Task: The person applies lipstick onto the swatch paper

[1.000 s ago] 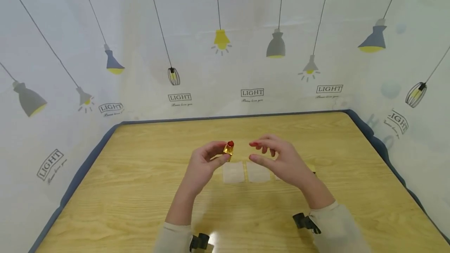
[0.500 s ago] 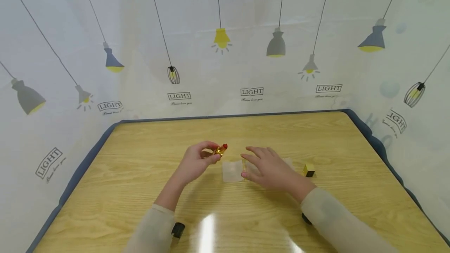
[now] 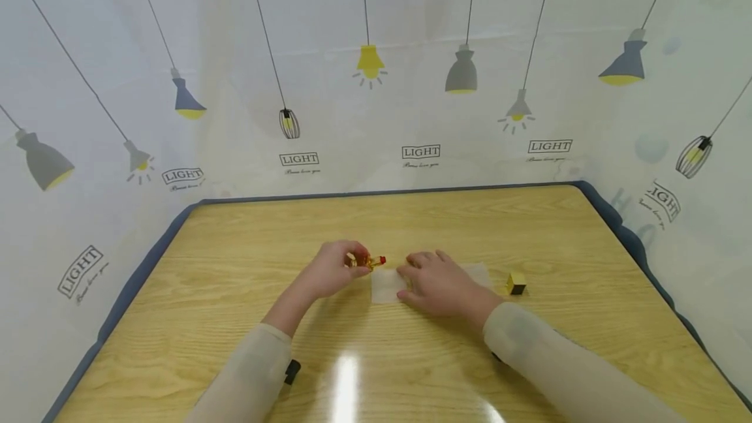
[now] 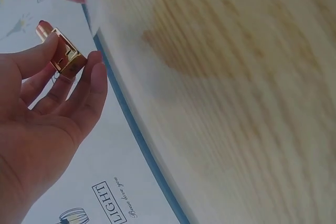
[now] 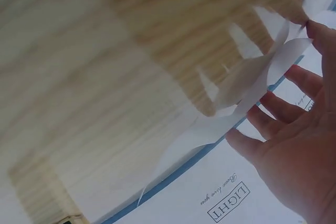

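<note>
Your right hand (image 3: 443,284) is covering much of the papers (image 3: 384,287), and your left hand (image 3: 335,271) is hiding part of the lipstick (image 3: 375,262). In the left wrist view, the top edge is cutting off your right hand; in the right wrist view, the bottom edge is cropping a gold-edged thing (image 5: 73,220) beyond telling. Both are blurring the table (image 3: 235,227). The head view is cropping your sleeves (image 3: 247,367).

The 2 forearms (image 3: 249,364) extend forward, left grip (image 3: 335,271) pinched, right grip (image 3: 439,284) palm-down with its fingers (image 5: 245,144) loosely apart.
</note>
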